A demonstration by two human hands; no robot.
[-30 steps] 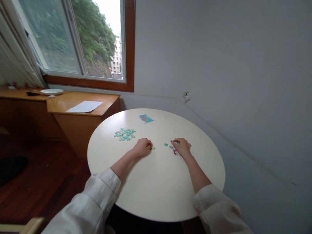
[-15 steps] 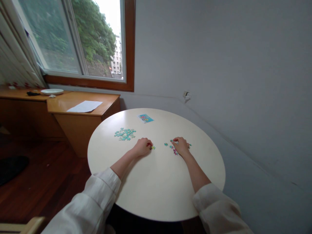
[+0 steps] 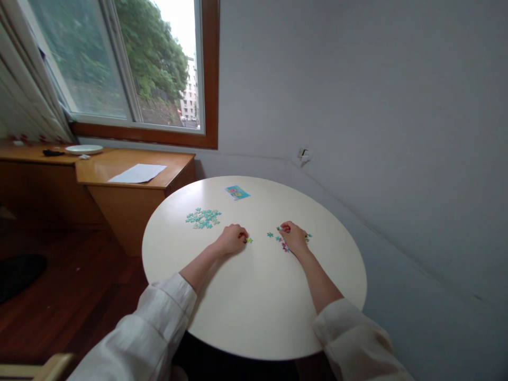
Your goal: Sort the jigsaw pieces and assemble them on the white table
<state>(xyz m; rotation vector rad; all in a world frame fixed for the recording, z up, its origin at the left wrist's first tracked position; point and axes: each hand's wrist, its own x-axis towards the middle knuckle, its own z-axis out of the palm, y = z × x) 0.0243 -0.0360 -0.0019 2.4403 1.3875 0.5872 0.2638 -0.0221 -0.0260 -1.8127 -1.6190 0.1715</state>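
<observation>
My left hand rests on the round table with its fingers curled down onto a yellow puzzle piece, which shows partly beyond the fingertips. My right hand pinches a small teal puzzle piece between thumb and fingers. Just under and beside this hand lie several pink puzzle pieces, and a few more peek out past its far side. A single green puzzle piece lies between the hands. Farther left is a loose heap of teal puzzle pieces.
A small picture card lies near the back of the white table. Behind it to the left stands a wooden cabinet with a paper sheet and a white plate. A wall borders the right side.
Both hands stay almost in place. The fingers of my right hand have shifted slightly, and the teal piece at their tips shows a little more clearly.
</observation>
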